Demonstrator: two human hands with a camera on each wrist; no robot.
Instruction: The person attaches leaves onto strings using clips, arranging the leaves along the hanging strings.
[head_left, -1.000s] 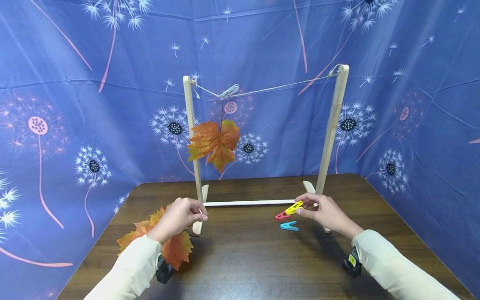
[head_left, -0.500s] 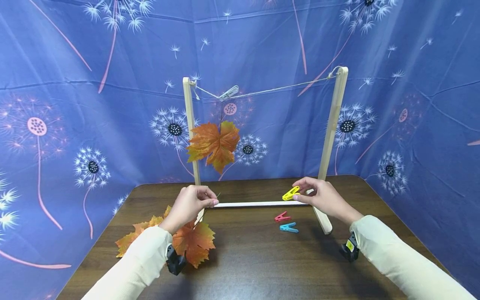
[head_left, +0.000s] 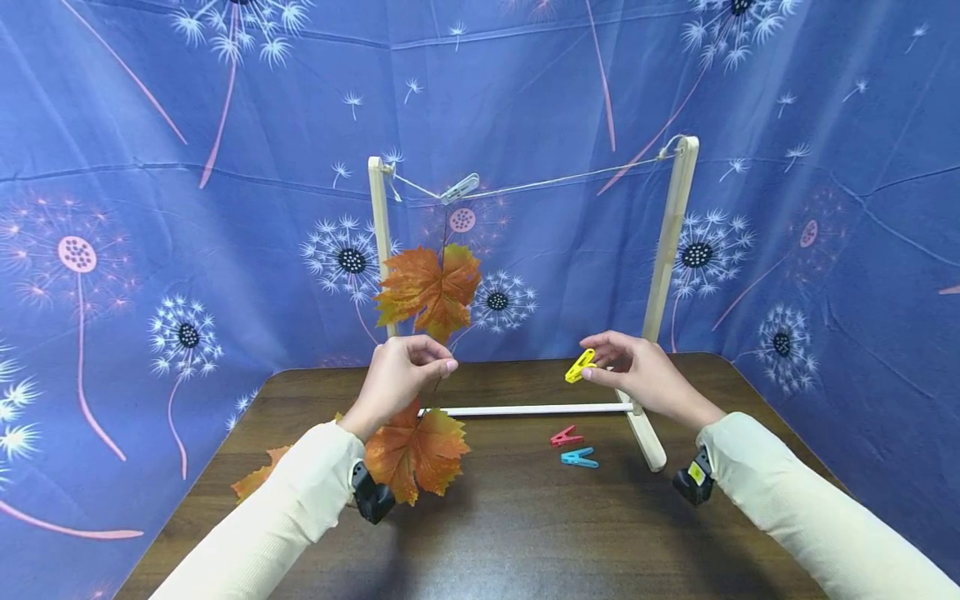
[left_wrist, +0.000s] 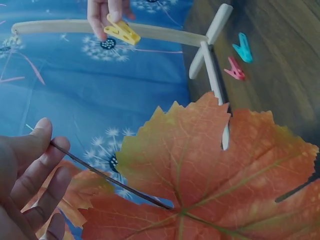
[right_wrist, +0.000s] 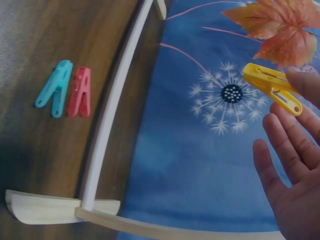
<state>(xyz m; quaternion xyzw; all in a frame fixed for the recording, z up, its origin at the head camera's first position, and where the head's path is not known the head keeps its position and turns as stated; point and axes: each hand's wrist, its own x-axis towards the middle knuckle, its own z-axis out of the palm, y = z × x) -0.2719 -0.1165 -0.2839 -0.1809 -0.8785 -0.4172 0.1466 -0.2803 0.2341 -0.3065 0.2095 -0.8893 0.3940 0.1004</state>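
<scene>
Your left grip (head_left: pixel 405 373): leaf (head_left: pixel 422 454), pinched by stem (left_wrist: pixel 100 173); right grip (head_left: pixel 636 368): yellow peg (head_left: pixel 580 366), pinched; on desk (head_left: pixel 525 525): blue peg (head_left: pixel 579 457), red peg (head_left: pixel 566 437).

Looks like smooth, slightly shiny plastic in the yellow clothespin (head_left: pixel 579 367), likewise in the blue clothespin (right_wrist: pixel 59 80) and the red clothespin (right_wrist: pixel 81 82); like thin, veined, mostly matt fabric in the held leaf (head_left: pixel 420 454) and the hanging leaf (head_left: pixel 431 287); like pale, smooth, matt wood in the frame (head_left: pixel 671 233); rough and fibrous along the string (head_left: pixel 555 182); wood-grained with a soft sheen across the table (head_left: pixel 525 525); creased, matt cloth in the backdrop (head_left: pixel 525 92).
</scene>
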